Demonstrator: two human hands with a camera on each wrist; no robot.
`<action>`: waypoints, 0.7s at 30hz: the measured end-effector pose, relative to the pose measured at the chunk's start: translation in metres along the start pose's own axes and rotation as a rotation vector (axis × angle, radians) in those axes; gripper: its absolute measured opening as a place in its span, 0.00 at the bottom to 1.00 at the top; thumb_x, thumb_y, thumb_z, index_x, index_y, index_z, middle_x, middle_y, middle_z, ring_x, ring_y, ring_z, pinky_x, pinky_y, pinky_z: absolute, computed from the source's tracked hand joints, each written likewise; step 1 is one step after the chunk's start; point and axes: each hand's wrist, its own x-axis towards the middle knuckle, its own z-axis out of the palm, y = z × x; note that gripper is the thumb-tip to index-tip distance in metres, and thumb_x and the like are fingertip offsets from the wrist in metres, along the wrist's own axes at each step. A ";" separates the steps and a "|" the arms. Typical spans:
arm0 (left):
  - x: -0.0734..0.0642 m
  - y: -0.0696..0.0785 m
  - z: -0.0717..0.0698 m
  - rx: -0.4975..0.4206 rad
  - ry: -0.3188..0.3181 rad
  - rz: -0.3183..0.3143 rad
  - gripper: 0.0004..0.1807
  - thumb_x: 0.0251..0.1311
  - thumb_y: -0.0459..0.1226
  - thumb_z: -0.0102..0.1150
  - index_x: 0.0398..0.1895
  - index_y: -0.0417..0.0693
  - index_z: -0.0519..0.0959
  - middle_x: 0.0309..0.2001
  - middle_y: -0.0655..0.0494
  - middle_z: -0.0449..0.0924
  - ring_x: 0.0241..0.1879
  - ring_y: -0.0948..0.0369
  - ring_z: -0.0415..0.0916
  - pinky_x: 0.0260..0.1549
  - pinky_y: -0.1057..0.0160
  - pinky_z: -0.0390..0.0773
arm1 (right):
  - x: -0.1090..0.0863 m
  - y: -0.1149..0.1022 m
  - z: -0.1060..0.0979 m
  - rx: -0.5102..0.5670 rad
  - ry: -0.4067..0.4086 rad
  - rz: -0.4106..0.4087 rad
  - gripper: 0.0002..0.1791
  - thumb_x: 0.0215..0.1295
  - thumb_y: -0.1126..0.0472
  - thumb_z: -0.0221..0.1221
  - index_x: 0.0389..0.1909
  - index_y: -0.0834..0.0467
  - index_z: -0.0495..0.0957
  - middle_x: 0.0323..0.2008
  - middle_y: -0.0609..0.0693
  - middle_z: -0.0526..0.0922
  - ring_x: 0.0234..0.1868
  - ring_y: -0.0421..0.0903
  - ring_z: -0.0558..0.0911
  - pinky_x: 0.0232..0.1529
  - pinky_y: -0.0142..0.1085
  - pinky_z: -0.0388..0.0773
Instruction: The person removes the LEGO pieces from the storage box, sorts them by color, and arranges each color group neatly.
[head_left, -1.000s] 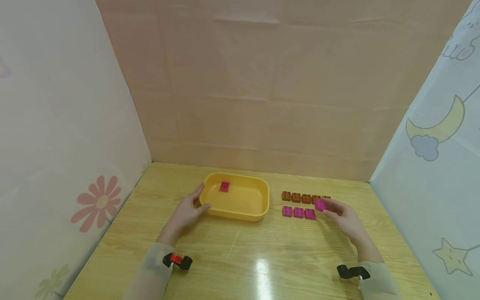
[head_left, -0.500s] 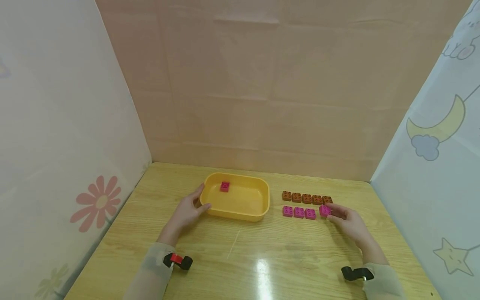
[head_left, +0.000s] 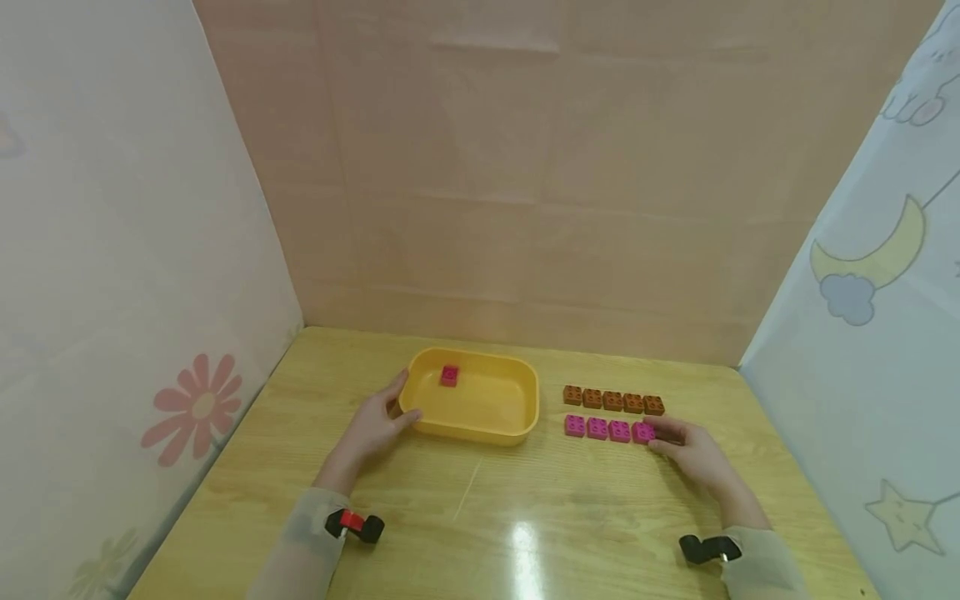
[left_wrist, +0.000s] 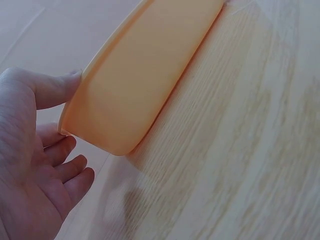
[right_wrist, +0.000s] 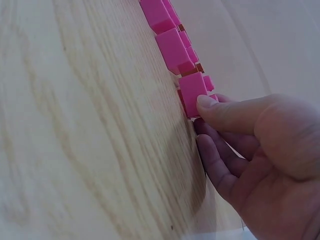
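Note:
My left hand (head_left: 372,427) grips the left end of a yellow plastic tray (head_left: 480,407). In the left wrist view the thumb lies on the tray's rim (left_wrist: 102,52), with the fingers curled by its corner. Inside the tray, toward the back left, sits a dark pink toy brick (head_left: 449,376). On the right, my right hand (head_left: 697,452) pinches a pink toy brick (head_left: 642,432) at the right end of a row of pink bricks (head_left: 597,428). The right wrist view shows the thumb on the near face of this brick (right_wrist: 191,95); some fingers are hidden behind it.
Behind the pink row runs a parallel row of several orange-brown bricks (head_left: 612,401). Both rows stand right of the tray on a wooden table (head_left: 450,517). A beige sheet (head_left: 510,208) rises at the back, and patterned sheets (head_left: 187,250) flank the sides.
My right hand has brought the pink brick down, slightly right, then back left to the end of the pink row. The left hand and tray have stayed in place.

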 end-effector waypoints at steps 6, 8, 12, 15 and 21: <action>-0.002 -0.001 -0.001 0.008 -0.002 -0.006 0.46 0.73 0.40 0.69 0.85 0.38 0.54 0.84 0.43 0.52 0.82 0.45 0.52 0.81 0.46 0.53 | -0.001 -0.001 0.004 -0.014 -0.007 0.007 0.27 0.78 0.59 0.64 0.73 0.65 0.75 0.68 0.66 0.79 0.67 0.67 0.78 0.59 0.37 0.80; -0.002 0.000 -0.001 0.013 -0.006 -0.014 0.45 0.73 0.40 0.68 0.85 0.38 0.54 0.84 0.43 0.52 0.83 0.45 0.51 0.81 0.45 0.53 | -0.001 0.000 0.005 -0.021 -0.006 0.004 0.27 0.79 0.59 0.63 0.73 0.65 0.75 0.68 0.66 0.79 0.67 0.67 0.78 0.63 0.48 0.79; -0.001 0.002 -0.001 0.012 -0.012 -0.031 0.45 0.73 0.40 0.68 0.85 0.39 0.55 0.84 0.45 0.53 0.83 0.47 0.51 0.81 0.47 0.53 | -0.002 0.001 0.006 -0.019 -0.005 0.003 0.26 0.79 0.60 0.63 0.73 0.66 0.75 0.68 0.67 0.79 0.67 0.68 0.78 0.66 0.62 0.76; -0.001 0.001 -0.001 0.017 -0.013 -0.032 0.46 0.73 0.41 0.68 0.85 0.39 0.55 0.84 0.45 0.52 0.83 0.47 0.51 0.81 0.47 0.53 | -0.001 0.001 0.006 -0.017 -0.006 0.004 0.26 0.79 0.60 0.62 0.73 0.66 0.74 0.68 0.68 0.78 0.67 0.68 0.77 0.67 0.64 0.75; -0.001 0.000 -0.001 0.015 -0.007 -0.024 0.45 0.74 0.41 0.68 0.85 0.38 0.54 0.84 0.43 0.52 0.83 0.46 0.51 0.81 0.46 0.53 | 0.001 0.001 0.005 -0.021 -0.002 0.010 0.27 0.80 0.58 0.62 0.74 0.65 0.74 0.69 0.68 0.77 0.68 0.69 0.76 0.66 0.63 0.75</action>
